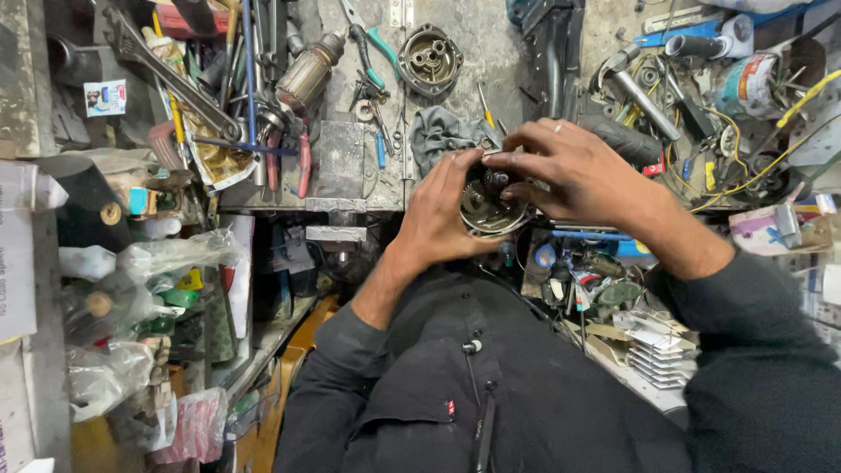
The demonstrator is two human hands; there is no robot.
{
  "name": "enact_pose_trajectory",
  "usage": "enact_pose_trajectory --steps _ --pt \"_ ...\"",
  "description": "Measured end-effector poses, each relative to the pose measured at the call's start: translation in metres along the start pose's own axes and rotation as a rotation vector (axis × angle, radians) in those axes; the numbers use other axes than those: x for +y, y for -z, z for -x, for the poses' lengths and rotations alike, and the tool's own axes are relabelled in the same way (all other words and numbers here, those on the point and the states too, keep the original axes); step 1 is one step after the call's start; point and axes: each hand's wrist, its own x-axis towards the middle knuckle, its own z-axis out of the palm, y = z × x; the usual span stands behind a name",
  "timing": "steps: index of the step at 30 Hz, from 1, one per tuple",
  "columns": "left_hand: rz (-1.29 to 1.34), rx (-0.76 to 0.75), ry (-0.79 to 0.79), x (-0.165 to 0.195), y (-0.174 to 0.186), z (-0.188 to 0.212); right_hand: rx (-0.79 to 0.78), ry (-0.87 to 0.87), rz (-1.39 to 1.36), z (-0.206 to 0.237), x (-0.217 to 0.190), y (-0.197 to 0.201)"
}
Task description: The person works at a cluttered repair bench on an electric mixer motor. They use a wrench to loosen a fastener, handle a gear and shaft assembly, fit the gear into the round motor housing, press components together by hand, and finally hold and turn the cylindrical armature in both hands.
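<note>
Metal motor housing (487, 203): round, rigid, probably heavy and oily; best gripped around the rim. Held above the cluttered workbench (350, 166), close to the chest. Left hand (435, 219) cupped under and around the rim, fingers closed on it. Right hand (574, 171) arched over the top, fingertips (501, 159) curled, touching the inner parts.

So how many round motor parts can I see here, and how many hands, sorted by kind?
Hands: 2, left and right, both on the held housing
Round metal housings: 2, one held, one on the bench
Armature: 1
Total: 5
</note>
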Motion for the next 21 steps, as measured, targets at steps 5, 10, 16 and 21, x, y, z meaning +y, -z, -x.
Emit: enact_pose_trajectory --steps 5,10,16,21 --pt "-0.004 0.039 -0.023 -0.002 0.000 0.001 0.814 -0.392 -0.568 0.080 0.014 -0.085" --pt "0.085 0.145 -0.011 -0.002 -0.009 -0.003 0.802 -0.729 -0.767 0.127 0.010 -0.209" --pt "0.036 0.240 0.073 0.016 -0.007 -0.008 0.520 -0.592 -0.427 0.090 0.011 -0.266" --pt "0.085 0.242 0.025 0.046 0.007 -0.010 0.410 -0.569 -0.481 0.054 0.017 -0.272"
